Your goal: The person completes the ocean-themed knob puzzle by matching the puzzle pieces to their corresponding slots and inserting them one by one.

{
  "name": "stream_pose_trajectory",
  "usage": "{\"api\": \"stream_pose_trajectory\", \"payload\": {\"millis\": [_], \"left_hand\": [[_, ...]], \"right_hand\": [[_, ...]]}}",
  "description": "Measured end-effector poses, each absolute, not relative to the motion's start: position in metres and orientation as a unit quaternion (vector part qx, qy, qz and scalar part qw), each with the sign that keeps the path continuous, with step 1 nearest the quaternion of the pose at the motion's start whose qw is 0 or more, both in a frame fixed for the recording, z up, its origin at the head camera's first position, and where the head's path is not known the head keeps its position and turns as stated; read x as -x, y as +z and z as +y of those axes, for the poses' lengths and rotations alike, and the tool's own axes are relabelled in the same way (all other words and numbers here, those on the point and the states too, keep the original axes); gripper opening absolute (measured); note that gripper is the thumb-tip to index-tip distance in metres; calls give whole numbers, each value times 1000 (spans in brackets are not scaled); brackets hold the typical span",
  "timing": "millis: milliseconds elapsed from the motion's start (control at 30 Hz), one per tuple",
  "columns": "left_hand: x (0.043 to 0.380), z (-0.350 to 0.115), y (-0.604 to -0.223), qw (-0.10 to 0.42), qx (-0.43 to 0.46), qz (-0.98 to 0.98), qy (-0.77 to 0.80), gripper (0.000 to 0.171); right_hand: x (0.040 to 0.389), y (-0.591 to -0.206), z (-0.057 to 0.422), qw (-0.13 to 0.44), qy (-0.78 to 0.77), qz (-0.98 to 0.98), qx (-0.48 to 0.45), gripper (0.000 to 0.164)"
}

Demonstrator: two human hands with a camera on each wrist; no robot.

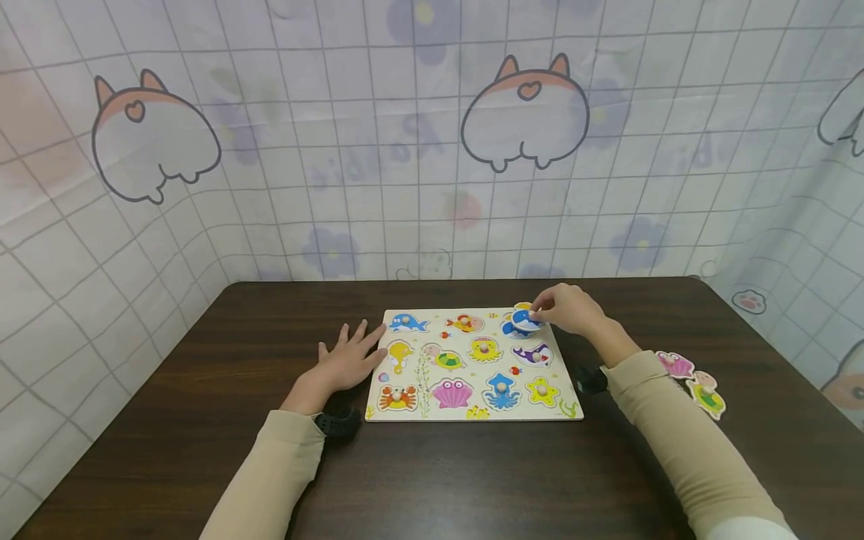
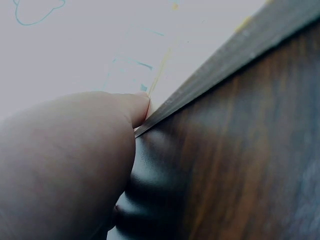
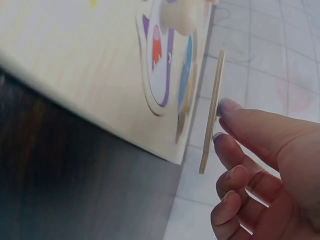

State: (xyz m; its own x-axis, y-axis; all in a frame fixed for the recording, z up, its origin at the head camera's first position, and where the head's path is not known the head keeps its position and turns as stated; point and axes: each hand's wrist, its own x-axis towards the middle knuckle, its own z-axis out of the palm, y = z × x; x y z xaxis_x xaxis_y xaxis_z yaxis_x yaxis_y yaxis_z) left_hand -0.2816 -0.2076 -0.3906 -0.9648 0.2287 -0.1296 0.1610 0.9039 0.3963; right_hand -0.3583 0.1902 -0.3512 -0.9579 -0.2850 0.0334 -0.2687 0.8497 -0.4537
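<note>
Right hand (image 1: 570,307) pinching blue piece (image 1: 526,320), left hand (image 1: 346,361) spread at puzzle board (image 1: 475,370) (backdrop marks (image 1: 421,133) unreadable)

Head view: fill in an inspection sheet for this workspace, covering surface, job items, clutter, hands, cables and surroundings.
Surface: dark wood-grain table, light reflecting off its near part.
Job's things: sea-animal puzzle board flat on the table; pink shell piece and turtle piece loose beside the right sleeve.
Clutter: nothing seen.
Left hand: fingers spread, at the board's left edge.
Right hand: pinches a blue-and-white piece over the board's far right corner; contact with the board unclear.
Cables: nothing seen.
Surroundings: white grid-patterned backdrop with cartoon animals.
</note>
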Motion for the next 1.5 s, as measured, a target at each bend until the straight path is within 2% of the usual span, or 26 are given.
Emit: {"api": "stream_pose_trajectory", "payload": {"millis": [1067, 1500], "left_hand": [[284, -209, -393, 88, -99, 973, 191, 63], [285, -210, -395, 88, -98, 973, 191, 63]], "right_hand": [[365, -356, 173, 62, -197, 968, 145, 17], [367, -352, 165, 73, -168, 972, 146, 18]]}}
